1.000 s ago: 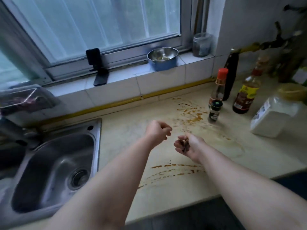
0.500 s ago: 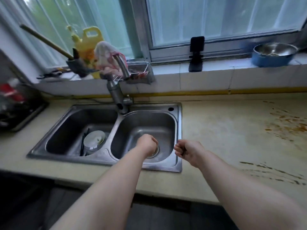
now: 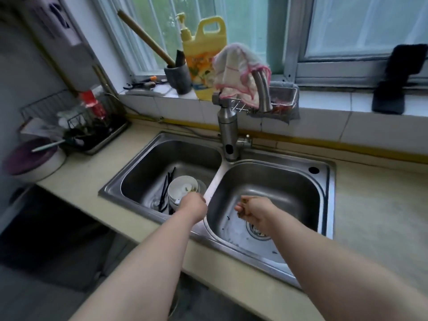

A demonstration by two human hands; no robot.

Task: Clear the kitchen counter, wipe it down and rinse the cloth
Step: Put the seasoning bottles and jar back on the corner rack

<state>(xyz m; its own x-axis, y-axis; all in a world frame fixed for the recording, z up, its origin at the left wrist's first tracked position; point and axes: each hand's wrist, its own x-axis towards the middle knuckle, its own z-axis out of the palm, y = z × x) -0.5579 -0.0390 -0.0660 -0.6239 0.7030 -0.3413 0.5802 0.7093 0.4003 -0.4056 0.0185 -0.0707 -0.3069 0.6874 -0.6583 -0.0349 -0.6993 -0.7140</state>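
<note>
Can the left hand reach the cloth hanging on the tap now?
Probably yes. The left hand is above the sink, and nothing stands between it and the cloth on the tap.

Beige counter [image 3: 370, 216]: a double steel sink [image 3: 324, 165] is set into it, directly under both hands. The left hand [image 3: 193, 206] is over the left basin and the right hand [image 3: 254, 212] over the right basin. Well left of the left hand sits a black drainer tray [image 3: 102, 140] with a wire rack. Further left, near the counter end, is a white pot with purple lid [image 3: 30, 158]. Both forearms cross the front edge.
</note>
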